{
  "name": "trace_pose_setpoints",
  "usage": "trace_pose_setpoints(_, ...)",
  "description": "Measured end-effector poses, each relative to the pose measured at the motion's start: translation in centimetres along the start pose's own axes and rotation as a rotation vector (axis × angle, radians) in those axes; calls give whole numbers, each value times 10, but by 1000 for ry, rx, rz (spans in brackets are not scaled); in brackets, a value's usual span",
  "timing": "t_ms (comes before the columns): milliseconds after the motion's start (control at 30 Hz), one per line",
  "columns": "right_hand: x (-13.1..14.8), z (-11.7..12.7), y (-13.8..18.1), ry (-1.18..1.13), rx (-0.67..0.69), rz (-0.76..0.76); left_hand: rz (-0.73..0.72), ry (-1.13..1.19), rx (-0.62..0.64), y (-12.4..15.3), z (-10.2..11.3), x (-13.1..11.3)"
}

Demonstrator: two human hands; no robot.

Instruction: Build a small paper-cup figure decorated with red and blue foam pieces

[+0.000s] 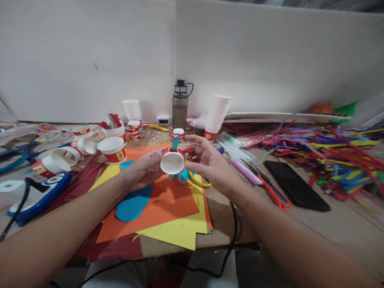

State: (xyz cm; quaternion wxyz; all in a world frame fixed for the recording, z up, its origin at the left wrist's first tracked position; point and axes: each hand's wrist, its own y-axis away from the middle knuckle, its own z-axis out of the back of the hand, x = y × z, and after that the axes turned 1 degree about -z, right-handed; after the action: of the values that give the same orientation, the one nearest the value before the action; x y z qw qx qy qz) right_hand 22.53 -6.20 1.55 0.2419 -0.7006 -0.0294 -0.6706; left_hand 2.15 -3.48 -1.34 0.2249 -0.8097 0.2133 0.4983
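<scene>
My left hand (pixel 144 168) is closed on the left side of a small paper cup (pixel 172 163), whose round white face is turned toward me. A teal paper strip (pixel 175 144) sticks up from its top, and red shows along its sides. My right hand (pixel 210 160) curls around the cup's right side, thumb by the rim and forefinger near the strip; exact contact of its fingertips is hard to make out. Below the hands lie orange paper sheets (pixel 171 208), yellow sheets (pixel 180 234) and a blue paper cutout (pixel 132 206). A yellow curved handle (pixel 199 182) shows beneath my right hand.
A water bottle (pixel 180 108) and a tall cup stack (pixel 217 116) stand at the back. Loose cups (pixel 111 150) and a blue-white glue gun-like tool (pixel 45 196) are left. Rightward lie a utility knife (pixel 274 192), a black phone (pixel 295 186) and colourful pipe cleaners (pixel 336 156).
</scene>
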Motion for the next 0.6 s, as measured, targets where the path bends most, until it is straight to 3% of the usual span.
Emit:
trace_pose_setpoints(167,-3,5,-3,-20,-109,62,-64,-10,-122,0,-1,-8)
trace_pose_setpoints(333,-9,11,-7,68,-252,36,-266,41,-324,-2,11,-27)
trace_pose_setpoints(467,-15,15,-12,353,-297,44,-372,89,-396,-8,20,-37)
trace_pose_setpoints(600,-17,12,-30,717,-228,31,-397,143,-425,-14,25,-35)
